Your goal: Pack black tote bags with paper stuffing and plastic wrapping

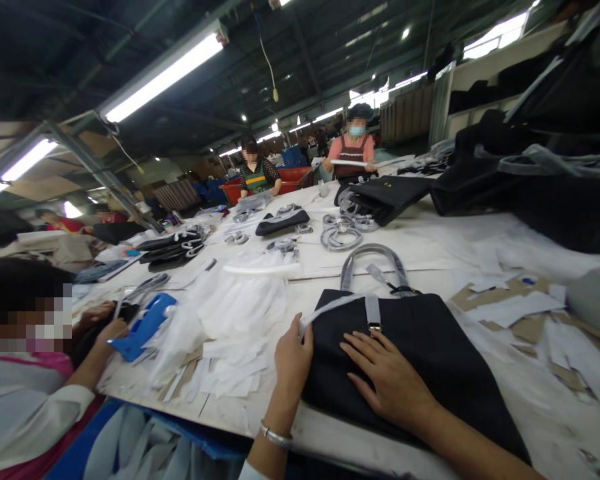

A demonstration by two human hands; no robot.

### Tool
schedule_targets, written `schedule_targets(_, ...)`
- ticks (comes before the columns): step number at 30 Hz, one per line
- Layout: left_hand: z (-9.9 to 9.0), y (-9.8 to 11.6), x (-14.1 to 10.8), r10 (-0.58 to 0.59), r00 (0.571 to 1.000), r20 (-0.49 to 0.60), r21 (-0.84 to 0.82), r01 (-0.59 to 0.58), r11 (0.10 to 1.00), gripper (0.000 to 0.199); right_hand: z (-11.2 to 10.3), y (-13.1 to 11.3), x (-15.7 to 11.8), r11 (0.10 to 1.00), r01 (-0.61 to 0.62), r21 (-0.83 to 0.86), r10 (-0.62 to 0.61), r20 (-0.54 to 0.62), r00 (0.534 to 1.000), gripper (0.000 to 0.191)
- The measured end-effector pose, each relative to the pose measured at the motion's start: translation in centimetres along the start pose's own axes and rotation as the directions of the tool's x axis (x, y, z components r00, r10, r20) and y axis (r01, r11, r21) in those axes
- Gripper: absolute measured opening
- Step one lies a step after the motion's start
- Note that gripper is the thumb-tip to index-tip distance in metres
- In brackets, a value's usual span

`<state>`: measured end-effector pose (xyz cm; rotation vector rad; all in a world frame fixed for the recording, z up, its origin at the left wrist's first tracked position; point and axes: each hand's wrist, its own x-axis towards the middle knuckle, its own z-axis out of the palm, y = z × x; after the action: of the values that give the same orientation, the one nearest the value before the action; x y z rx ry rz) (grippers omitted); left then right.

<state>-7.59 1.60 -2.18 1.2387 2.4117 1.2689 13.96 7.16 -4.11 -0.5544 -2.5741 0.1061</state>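
Note:
A black handbag (445,347) lies on the white table in front of me, its wrapped grey handles (375,257) pointing away. My right hand (387,373) rests flat on the bag's front, fingers spread just below the metal clasp (375,327). At the bag's upper left corner my left hand (294,350) pinches the end of a whitish translucent strip (337,305). The strip runs along the bag's top edge towards the covered clasp tab (373,310). A silver bangle circles my left wrist.
White foam sheets and paper strips (237,333) pile up left of the bag. A blue tape dispenser (145,327) stands near a co-worker's hand (113,330). Cardboard and paper scraps (520,320) lie on the right. Wrapped straps (343,233) and black bags (390,197) lie farther back, before two co-workers.

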Motion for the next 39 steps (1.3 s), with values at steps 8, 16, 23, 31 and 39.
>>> schedule_targets(8, -1.7, -1.9, 0.4, -0.11, 0.993, 0.05, -0.198, 0.118, 0.973, 0.072, 0.1, 0.0, -0.1, 1.0, 0.006, 0.004, -0.006, -0.046, 0.999, 0.047)
schedule_targets(16, -2.5, -2.1, 2.2, -0.163, 0.938, 0.307, -0.473, 0.298, 0.829, 0.07, 0.5, 0.4, -0.2, 0.998, 0.033, -0.055, -0.036, -0.058, 0.998, 0.049)
schedule_targets(23, -2.8, -2.3, 3.2, -0.186, 0.943, 0.277, -0.755, 0.333, 0.565, 0.038, 1.2, 0.9, -0.5, 0.996, 0.048, -0.071, -0.053, -0.073, 0.996, 0.049)
schedule_targets(31, -4.9, -3.2, 4.2, -0.326, 0.939, 0.111, -0.851, 0.259, 0.457, 0.044, 1.7, 1.1, -0.4, 0.995, 0.063, -0.071, -0.07, -0.1, 0.993, 0.052)
schedule_targets(39, -2.4, -2.8, 2.1, -0.425, 0.883, 0.201, -0.839, 0.379, 0.39, 0.054, 1.6, 1.1, -0.5, 0.993, 0.068, -0.096, -0.077, -0.103, 0.992, 0.053)
